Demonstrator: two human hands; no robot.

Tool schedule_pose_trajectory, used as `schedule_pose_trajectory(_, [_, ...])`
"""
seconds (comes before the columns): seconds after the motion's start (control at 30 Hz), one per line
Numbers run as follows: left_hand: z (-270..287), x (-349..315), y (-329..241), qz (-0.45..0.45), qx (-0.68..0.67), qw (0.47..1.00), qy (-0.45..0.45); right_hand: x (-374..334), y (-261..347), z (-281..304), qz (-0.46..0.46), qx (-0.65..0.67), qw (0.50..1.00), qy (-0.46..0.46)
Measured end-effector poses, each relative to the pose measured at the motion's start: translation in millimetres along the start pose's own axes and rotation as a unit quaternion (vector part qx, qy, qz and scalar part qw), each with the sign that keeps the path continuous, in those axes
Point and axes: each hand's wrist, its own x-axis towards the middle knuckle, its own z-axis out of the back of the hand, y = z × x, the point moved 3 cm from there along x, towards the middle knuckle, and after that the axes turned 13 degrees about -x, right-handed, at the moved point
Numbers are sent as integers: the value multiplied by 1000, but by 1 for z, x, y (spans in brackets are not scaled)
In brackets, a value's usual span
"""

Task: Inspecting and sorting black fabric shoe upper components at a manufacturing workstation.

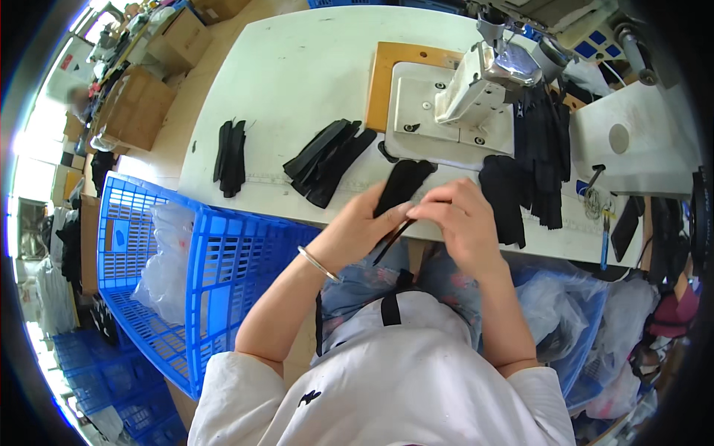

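My left hand (366, 225) is closed around a black fabric piece (405, 182), whose wide end points up and away toward the sewing machine (480, 89). A thin dark end (393, 244) of it hangs below the fingers. My right hand (462, 223) meets the left one at the piece's near end, thumb and fingertips pinched on its edge. To the left on the white table (297, 67) lie a fanned bundle of black strips (325, 163) and a smaller black bundle (230, 160). Right of my hands, more black pieces (503, 197) lie beside the machine.
A blue plastic crate (195, 297) with clear plastic bags stands at the left table edge. Long black strips (543, 149) drape near the machine's right side. A blue-handled tool (605, 241) and a dark phone-like object (627, 227) lie at right. Below is a blue bin (595, 334) with bags.
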Motion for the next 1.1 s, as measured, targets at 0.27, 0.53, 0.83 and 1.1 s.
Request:
schedule_pose_trajectory(0.27, [-26, 2, 13, 78, -309, 944, 80, 11, -12, 11, -94, -7, 995, 17])
schedule_pose_trajectory(0.53, [-31, 5, 15, -2, -360, 931, 57, -3, -24, -24, -297, 356, 884, -64])
schedule_pose_trajectory(0.83, [-29, 12, 24, -84, -314, 945, -30, 9, -8, -15, -320, 187, 929, 0])
schedule_pose_trajectory(1.1, [-34, 12, 12, 23, -433, 899, 67, 11, -21, -11, -387, 390, 835, -2])
